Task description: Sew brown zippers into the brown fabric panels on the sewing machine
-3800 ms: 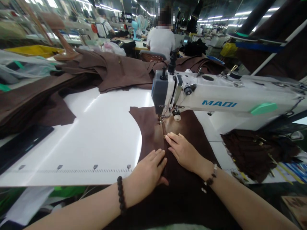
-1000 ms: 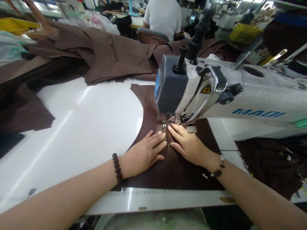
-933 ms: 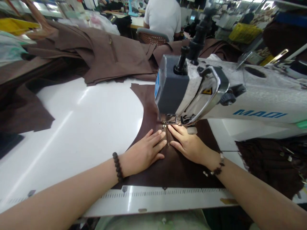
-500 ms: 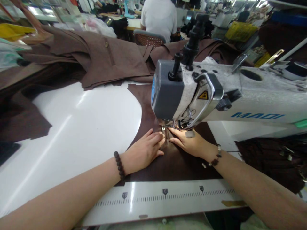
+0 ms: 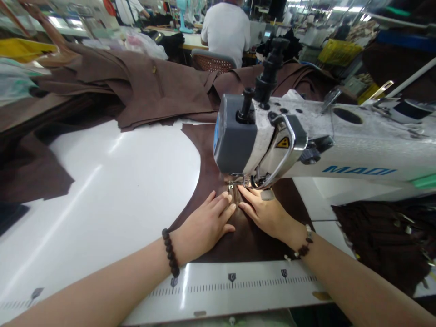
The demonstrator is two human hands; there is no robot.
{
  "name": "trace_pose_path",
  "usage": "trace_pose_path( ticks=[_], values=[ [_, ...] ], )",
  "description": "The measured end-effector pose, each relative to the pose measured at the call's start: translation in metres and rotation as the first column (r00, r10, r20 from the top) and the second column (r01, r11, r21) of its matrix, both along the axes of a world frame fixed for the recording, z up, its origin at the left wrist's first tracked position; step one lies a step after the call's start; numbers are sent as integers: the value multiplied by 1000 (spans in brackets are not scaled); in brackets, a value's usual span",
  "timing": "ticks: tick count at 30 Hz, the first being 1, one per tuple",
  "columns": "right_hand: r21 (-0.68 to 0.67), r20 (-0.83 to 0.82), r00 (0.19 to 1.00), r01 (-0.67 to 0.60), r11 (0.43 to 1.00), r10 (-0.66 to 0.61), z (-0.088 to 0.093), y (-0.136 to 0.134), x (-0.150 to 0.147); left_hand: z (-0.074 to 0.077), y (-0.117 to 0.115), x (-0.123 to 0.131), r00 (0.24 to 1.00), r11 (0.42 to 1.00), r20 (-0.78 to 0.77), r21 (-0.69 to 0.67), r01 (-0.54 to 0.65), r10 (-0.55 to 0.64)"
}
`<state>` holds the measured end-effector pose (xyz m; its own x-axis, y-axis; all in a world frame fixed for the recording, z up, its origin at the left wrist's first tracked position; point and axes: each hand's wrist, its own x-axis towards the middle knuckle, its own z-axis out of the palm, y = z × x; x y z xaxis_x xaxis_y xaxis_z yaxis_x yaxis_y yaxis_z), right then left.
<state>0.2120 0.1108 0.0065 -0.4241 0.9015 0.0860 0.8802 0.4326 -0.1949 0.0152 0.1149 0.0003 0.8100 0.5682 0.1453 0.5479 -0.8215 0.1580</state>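
Observation:
A dark brown fabric panel (image 5: 218, 245) lies flat on the white table under the head of a sewing machine (image 5: 235, 131). A zipper (image 5: 235, 195) runs along it toward the presser foot (image 5: 231, 186). My left hand (image 5: 209, 222) lies on the panel left of the zipper, its fingers stretched out and fingertips beside the zipper. On the other side, my right hand (image 5: 267, 211) rests flat with thumb and forefinger apart, partly behind the machine's lower parts. The needle's tip cannot be made out.
Brown fabric pieces (image 5: 170, 91) are heaped along the back. At the right lies a pile of dark pieces with zippers (image 5: 381, 240). A ruler scale (image 5: 252, 285) marks the table's front edge. Beyond, a person in a white shirt (image 5: 226, 27) sits on a chair (image 5: 214, 61).
The view has shifted slightly, so the machine head sits a little lower and further left. Both hands stay flat beside the zipper, a little lower in view.

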Motion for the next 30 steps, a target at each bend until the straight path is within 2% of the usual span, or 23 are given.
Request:
trace_pose_path(
  ticks=[11, 15, 19, 30],
  values=[
    [-40, -28, 999, 14, 999, -15, 0, 11, -2, 4, 14, 1, 1000, 999, 0, -40, 7, -7],
    [-82, 81, 996, 38, 996, -31, 10, 16, -5, 0, 23, 1, 1000, 1000, 9, -27, 13, -13],
    [-88, 149, 989, 1, 996, 13, 18, 21, -6, -1, 32, 0, 1000, 1000, 10, -21, 15, -15],
    [-74, 45, 998, 48, 996, -45, 16, 30, -9, 2, 39, -3, 998, 999, 61, -42, 35, -32]
  ],
)
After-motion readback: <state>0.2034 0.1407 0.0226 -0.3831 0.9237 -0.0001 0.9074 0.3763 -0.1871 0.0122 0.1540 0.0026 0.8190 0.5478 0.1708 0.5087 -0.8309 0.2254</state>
